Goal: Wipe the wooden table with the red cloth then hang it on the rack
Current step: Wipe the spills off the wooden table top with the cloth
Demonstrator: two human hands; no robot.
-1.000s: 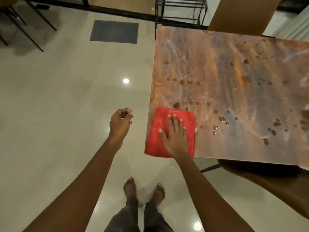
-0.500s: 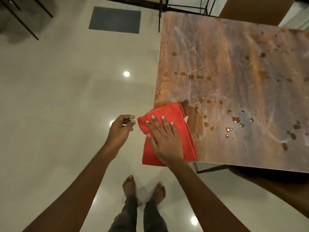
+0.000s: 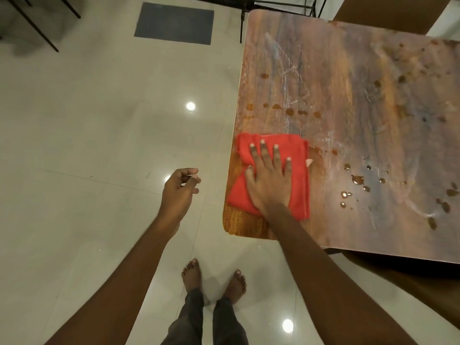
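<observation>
**Head view: entry for the wiping step**

- Red cloth [image 3: 300,192]: folded to a rough square, flat on the tabletop [image 3: 348,90] at its near-left corner. Its left side lies close to the left edge.
- Right hand [image 3: 270,181]: on top of the cloth, palm down, fingers straight and slightly spread. It presses and does not grip.
- Left hand [image 3: 179,192]: off the tabletop, beyond its left edge and over the floor [image 3: 99,125]. Fingers loosely curled, holding nothing.
- Wood around the cloth: darker and damp-looking at the near-left corner.
- Droplets [image 3: 358,180]: brown beads to the right of the cloth toward the near edge. A row of spots [image 3: 290,111] lies beyond the cloth, with more scattered toward the far-right corner.
- Black metal frame [image 3: 281,3]: behind the far edge. It may be the rack, but that cannot be told from here.
- Dark mat [image 3: 174,23] and bare feet [image 3: 214,277]: on the floor.

**Handling note (judgement)**

- Wiping is under way and most of the surface is unwiped. Hanging is not yet due.
- Keep the palm flat with even weight, so the whole fold stays in contact with the wood.
- Work in overlapping passes from the left edge toward the droplets.
- Stop each return short of the left edge, or the cloth may slip off the corner.
- Turn to a dry face once the cloth smears rather than lifts.
</observation>
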